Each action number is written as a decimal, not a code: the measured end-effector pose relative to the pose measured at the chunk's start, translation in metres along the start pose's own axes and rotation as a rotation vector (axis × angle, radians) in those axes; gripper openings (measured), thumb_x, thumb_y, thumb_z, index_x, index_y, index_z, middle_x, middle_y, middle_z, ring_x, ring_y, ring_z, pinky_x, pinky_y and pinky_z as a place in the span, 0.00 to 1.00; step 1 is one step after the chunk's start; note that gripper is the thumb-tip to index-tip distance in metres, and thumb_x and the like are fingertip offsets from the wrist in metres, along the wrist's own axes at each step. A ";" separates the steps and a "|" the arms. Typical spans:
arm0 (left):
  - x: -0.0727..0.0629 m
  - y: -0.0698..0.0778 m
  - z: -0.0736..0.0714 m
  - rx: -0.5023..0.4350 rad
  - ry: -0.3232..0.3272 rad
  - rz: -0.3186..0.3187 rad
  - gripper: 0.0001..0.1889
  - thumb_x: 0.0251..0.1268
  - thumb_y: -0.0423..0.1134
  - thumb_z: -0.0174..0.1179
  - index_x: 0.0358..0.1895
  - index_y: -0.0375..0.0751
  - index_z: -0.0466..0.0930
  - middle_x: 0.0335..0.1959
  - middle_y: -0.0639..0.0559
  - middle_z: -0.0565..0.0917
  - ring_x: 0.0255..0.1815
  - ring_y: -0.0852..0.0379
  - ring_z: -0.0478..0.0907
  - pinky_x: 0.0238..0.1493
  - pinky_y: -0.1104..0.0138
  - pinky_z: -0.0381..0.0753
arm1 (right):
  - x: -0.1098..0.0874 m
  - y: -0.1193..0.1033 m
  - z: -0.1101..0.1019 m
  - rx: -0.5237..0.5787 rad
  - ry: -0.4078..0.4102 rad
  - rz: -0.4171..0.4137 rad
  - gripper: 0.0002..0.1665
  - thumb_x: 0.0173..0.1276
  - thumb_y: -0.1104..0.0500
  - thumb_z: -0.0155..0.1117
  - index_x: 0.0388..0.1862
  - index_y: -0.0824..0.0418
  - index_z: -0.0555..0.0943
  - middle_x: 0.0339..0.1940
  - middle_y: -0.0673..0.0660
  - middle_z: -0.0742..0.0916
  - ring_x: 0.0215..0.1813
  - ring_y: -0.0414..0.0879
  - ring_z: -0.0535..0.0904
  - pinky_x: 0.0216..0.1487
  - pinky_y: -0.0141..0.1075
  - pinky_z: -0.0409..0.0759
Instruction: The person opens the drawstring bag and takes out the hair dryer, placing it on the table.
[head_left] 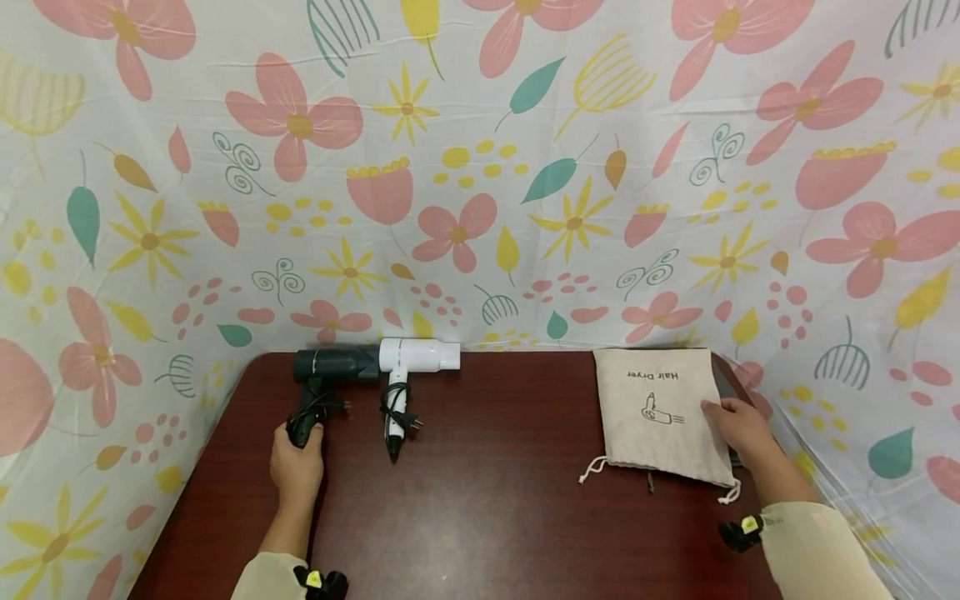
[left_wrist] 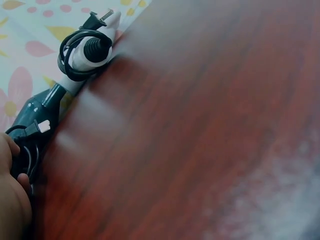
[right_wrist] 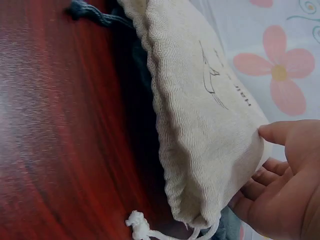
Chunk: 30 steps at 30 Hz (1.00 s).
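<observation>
My left hand [head_left: 296,461] grips the handle end of a black hair dryer [head_left: 337,364], which lies at the left back of the table with its cord wound round the handle. A white hair dryer [head_left: 420,356] lies against its right end, its own cord [left_wrist: 65,60] coiled about the handle. At the right, my right hand [head_left: 742,432] pinches the side edge of a beige drawstring bag [head_left: 622,429] printed "Hair Dryer", thumb on top and fingers at the underside. Beneath that bag a dark drawstring bag [right_wrist: 142,62] shows, mostly covered.
The dark red-brown table [head_left: 487,500] spans the space between both hands. A flowered cloth [head_left: 480,167] hangs behind it and at both sides, close along the back edge. White cord ends [head_left: 592,469] of the beige bag trail toward the front.
</observation>
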<state>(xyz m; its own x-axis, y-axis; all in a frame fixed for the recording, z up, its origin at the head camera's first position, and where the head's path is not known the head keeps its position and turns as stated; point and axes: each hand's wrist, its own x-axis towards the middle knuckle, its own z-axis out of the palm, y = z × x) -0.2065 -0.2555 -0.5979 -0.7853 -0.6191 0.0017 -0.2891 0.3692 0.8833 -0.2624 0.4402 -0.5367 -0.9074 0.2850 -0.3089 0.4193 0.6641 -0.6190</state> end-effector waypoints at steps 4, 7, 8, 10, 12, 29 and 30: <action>-0.001 -0.001 0.002 -0.005 0.028 0.029 0.34 0.71 0.52 0.59 0.73 0.37 0.64 0.68 0.31 0.74 0.64 0.32 0.71 0.61 0.42 0.66 | -0.004 0.006 0.001 0.000 0.001 -0.006 0.45 0.79 0.37 0.39 0.72 0.76 0.62 0.65 0.78 0.71 0.55 0.65 0.75 0.44 0.46 0.77; -0.002 -0.001 0.003 -0.014 0.038 0.036 0.34 0.71 0.52 0.59 0.73 0.38 0.64 0.67 0.31 0.74 0.64 0.31 0.71 0.61 0.42 0.66 | -0.009 0.008 0.000 0.001 -0.028 -0.019 0.48 0.79 0.36 0.38 0.75 0.76 0.57 0.69 0.81 0.66 0.61 0.71 0.71 0.50 0.54 0.77; -0.002 -0.001 0.003 -0.019 0.038 0.034 0.34 0.71 0.51 0.59 0.73 0.38 0.64 0.67 0.30 0.75 0.63 0.31 0.72 0.61 0.42 0.66 | -0.011 0.008 -0.001 0.005 -0.040 -0.016 0.49 0.78 0.35 0.37 0.76 0.76 0.55 0.71 0.81 0.65 0.63 0.72 0.70 0.52 0.56 0.77; -0.003 -0.001 0.003 -0.028 0.039 0.029 0.33 0.71 0.51 0.59 0.72 0.37 0.63 0.65 0.29 0.76 0.60 0.31 0.73 0.57 0.43 0.68 | -0.014 0.009 -0.002 0.021 -0.067 -0.014 0.51 0.78 0.34 0.37 0.78 0.76 0.52 0.72 0.82 0.63 0.64 0.72 0.70 0.51 0.55 0.79; -0.004 -0.001 0.003 -0.030 0.040 0.020 0.33 0.71 0.51 0.58 0.71 0.38 0.62 0.61 0.29 0.78 0.55 0.32 0.75 0.52 0.46 0.70 | -0.017 0.010 -0.002 0.037 -0.084 -0.018 0.52 0.78 0.34 0.38 0.78 0.77 0.51 0.72 0.82 0.63 0.62 0.71 0.73 0.48 0.51 0.82; -0.005 -0.003 0.004 -0.052 0.066 0.050 0.27 0.71 0.48 0.57 0.64 0.34 0.64 0.57 0.34 0.75 0.48 0.38 0.74 0.43 0.55 0.68 | -0.029 0.004 0.003 0.063 -0.034 -0.097 0.38 0.81 0.45 0.43 0.69 0.78 0.63 0.55 0.78 0.79 0.39 0.49 0.82 0.36 0.42 0.81; -0.006 -0.004 0.004 -0.052 0.068 0.052 0.27 0.71 0.48 0.58 0.64 0.34 0.64 0.57 0.34 0.75 0.49 0.38 0.74 0.44 0.55 0.68 | -0.028 0.003 0.003 0.074 -0.024 -0.104 0.37 0.81 0.46 0.43 0.69 0.78 0.62 0.55 0.78 0.79 0.38 0.48 0.83 0.35 0.42 0.82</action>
<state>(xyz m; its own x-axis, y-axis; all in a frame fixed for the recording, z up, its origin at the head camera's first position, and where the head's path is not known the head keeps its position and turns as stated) -0.2031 -0.2508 -0.6028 -0.7588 -0.6466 0.0784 -0.2188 0.3664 0.9043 -0.2351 0.4322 -0.5324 -0.9456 0.1998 -0.2567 0.3244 0.6359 -0.7003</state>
